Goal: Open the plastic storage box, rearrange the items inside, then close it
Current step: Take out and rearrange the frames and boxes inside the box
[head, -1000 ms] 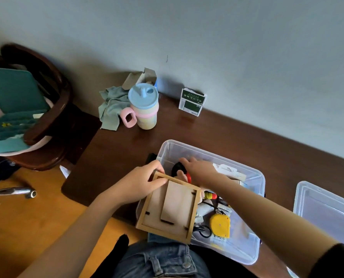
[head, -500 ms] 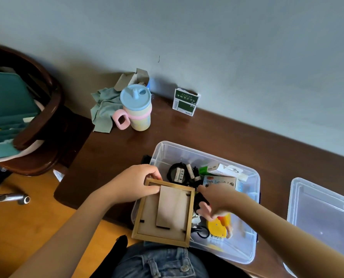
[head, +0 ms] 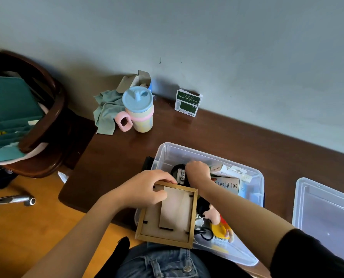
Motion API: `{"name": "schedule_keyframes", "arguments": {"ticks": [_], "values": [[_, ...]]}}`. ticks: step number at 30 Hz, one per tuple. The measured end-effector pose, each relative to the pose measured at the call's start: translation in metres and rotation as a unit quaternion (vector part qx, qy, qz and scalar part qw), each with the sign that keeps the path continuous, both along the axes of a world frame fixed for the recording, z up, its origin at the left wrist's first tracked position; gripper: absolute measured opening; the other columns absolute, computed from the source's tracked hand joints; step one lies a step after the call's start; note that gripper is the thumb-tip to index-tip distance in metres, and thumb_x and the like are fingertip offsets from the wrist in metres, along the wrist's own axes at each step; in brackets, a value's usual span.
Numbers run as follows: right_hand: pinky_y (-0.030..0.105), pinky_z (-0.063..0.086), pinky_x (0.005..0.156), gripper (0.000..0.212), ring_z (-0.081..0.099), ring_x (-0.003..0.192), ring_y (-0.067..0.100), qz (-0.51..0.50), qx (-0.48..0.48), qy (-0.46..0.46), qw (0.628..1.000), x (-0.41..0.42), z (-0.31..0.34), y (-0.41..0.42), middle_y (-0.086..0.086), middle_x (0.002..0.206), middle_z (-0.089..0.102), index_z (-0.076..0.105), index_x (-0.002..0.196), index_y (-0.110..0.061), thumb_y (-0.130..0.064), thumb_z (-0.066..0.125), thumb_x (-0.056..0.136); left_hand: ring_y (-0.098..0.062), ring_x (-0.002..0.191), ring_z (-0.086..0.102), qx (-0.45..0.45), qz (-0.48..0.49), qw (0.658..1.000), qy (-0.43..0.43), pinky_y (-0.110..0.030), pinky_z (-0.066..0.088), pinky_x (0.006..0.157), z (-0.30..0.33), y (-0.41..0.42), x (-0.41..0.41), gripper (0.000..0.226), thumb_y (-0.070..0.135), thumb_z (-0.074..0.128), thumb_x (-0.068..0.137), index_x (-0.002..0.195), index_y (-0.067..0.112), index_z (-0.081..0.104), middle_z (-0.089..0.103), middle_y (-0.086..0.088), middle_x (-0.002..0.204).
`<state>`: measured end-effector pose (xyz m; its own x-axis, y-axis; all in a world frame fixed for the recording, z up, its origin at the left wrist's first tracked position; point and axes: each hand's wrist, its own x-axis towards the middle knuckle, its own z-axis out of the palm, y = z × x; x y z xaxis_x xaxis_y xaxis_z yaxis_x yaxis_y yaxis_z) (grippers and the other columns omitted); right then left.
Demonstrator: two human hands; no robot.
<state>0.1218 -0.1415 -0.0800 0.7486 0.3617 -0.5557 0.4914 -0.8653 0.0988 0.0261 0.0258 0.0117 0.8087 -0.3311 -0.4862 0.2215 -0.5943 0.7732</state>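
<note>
The clear plastic storage box (head: 207,155) stands open at the near edge of the dark wooden table, and its lid (head: 327,209) lies to the right. My left hand (head: 145,189) grips the top edge of a wooden picture frame (head: 173,219), held back side up over the box's near left corner. My right hand (head: 198,171) reaches into the far left of the box, fingers curled down onto a black round item (head: 178,173). White cartons (head: 227,177) fill the far right. A small doll (head: 217,217) lies near the front beside a yellow tape measure (head: 219,231).
A pastel cup with a blue lid (head: 139,109), a grey-green cloth (head: 107,111) and a green and white carton (head: 187,103) stand by the wall. A dark wooden chair (head: 46,125) holding teal items is at the left. My lap is below the box.
My right hand went from the front of the box, where it held the doll, back to the black item at the far left. The doll now lies by the tape measure. The frame barely moved.
</note>
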Motion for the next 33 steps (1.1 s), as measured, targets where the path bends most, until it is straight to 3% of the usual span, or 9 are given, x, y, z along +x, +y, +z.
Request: {"name": "schedule_keyframes", "arguments": {"ticks": [5,11,14,17,20,24,26,29,33], "values": [[0.03,0.041,0.059,0.019,0.065,0.089,0.028,-0.034,0.066,-0.007,0.997,-0.003,0.009,-0.014,0.009,0.096,0.067,0.064,0.091,-0.008,0.003,0.049,0.086,0.009,0.106,0.051,0.005,0.004,1.0,-0.02,-0.016,0.041,0.091,0.01,-0.009,0.009,0.036,0.031,0.046,0.082,0.113,0.039,0.063,0.059,0.024,0.11],[0.03,0.041,0.06,0.018,0.059,0.078,0.023,-0.112,0.232,-0.011,0.966,-0.016,0.062,-0.061,0.003,0.086,0.067,0.064,0.09,-0.015,-0.03,0.055,0.088,-0.011,0.096,0.059,0.117,-0.079,0.985,-0.099,-0.031,0.048,0.082,0.025,-0.052,0.046,0.027,0.024,0.045,0.093,0.111,0.024,0.066,0.063,0.008,0.108],[0.026,0.036,0.061,0.023,0.051,0.073,0.015,-0.131,0.195,0.012,0.972,-0.026,0.082,-0.097,0.0,0.087,0.066,0.066,0.091,-0.017,-0.036,0.055,0.089,-0.024,0.094,0.061,0.206,-0.237,0.948,-0.051,-0.036,0.048,0.077,0.018,-0.09,0.068,0.032,0.027,0.047,0.093,0.117,0.013,0.062,0.066,-0.006,0.109],[0.025,0.043,0.063,0.025,0.055,0.072,0.012,-0.173,0.167,0.045,0.97,-0.041,0.087,-0.127,-0.002,0.089,0.068,0.067,0.092,-0.018,-0.039,0.054,0.09,-0.024,0.088,0.051,0.281,-0.38,0.88,0.038,-0.032,0.041,0.073,0.001,-0.13,0.08,0.03,0.037,0.051,0.093,0.11,0.013,0.054,0.057,-0.007,0.106],[0.028,0.051,0.069,0.024,0.061,0.074,0.012,-0.213,0.149,0.038,0.965,-0.055,0.084,-0.142,-0.006,0.088,0.068,0.065,0.095,-0.023,-0.044,0.054,0.09,-0.026,0.103,0.053,0.297,-0.439,0.842,0.102,-0.033,0.043,0.086,-0.019,-0.152,0.079,0.052,0.042,0.055,0.092,0.126,0.003,0.05,0.054,-0.007,0.119],[0.028,0.053,0.067,0.024,0.061,0.073,0.011,-0.23,0.141,0.02,0.963,-0.066,0.077,-0.152,-0.004,0.091,0.068,0.064,0.096,-0.022,-0.043,0.054,0.09,-0.027,0.119,0.052,0.285,-0.437,0.848,0.089,-0.035,0.044,0.095,-0.033,-0.159,0.071,0.07,0.047,0.063,0.087,0.139,0.007,0.039,0.051,-0.009,0.137],[0.027,0.051,0.065,0.024,0.06,0.072,0.014,-0.235,0.141,0.014,0.962,-0.07,0.075,-0.153,-0.001,0.09,0.068,0.064,0.094,-0.019,-0.039,0.053,0.091,-0.026,0.121,0.051,0.293,-0.459,0.836,0.069,-0.036,0.045,0.096,-0.034,-0.163,0.07,0.08,0.049,0.065,0.084,0.146,0.012,0.029,0.048,-0.007,0.139],[0.031,0.053,0.069,0.026,0.063,0.077,0.019,-0.235,0.14,-0.003,0.962,-0.072,0.074,-0.152,0.003,0.089,0.067,0.065,0.093,-0.015,-0.035,0.049,0.093,-0.023,0.103,0.055,0.294,-0.482,0.825,0.02,-0.031,0.044,0.078,-0.034,-0.166,0.07,0.078,0.049,0.07,0.079,0.141,0.016,0.034,0.055,-0.003,0.122],[0.032,0.053,0.07,0.022,0.063,0.082,0.021,-0.218,0.118,-0.026,0.968,-0.07,0.077,-0.153,0.004,0.094,0.065,0.062,0.096,-0.013,-0.03,0.048,0.095,-0.021,0.094,0.057,0.262,-0.437,0.861,-0.001,-0.032,0.044,0.072,-0.032,-0.153,0.075,0.061,0.048,0.072,0.072,0.122,0.019,0.05,0.06,0.001,0.11]]}}
